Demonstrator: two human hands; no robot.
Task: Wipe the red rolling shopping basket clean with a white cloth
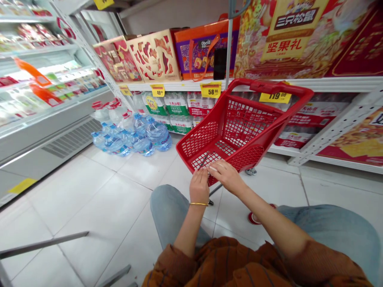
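Observation:
A red plastic shopping basket (239, 127) on small wheels is tilted up in front of me, its mesh bottom facing me and its red handle at the top. My left hand (199, 184), with a gold bangle at the wrist, pinches a thin dark wire or rod at the basket's lower edge. My right hand (226, 175) rests beside it on the same edge, fingers curled against the mesh. I am crouched low, with both knees in blue jeans below the hands.
Several big water bottles (143, 137) lie on the white tile floor at the left. Shelves behind hold packed water and gift boxes (155, 56) with yellow price tags. A chilled display case (44, 103) runs along the left. Metal bars lie at the lower left.

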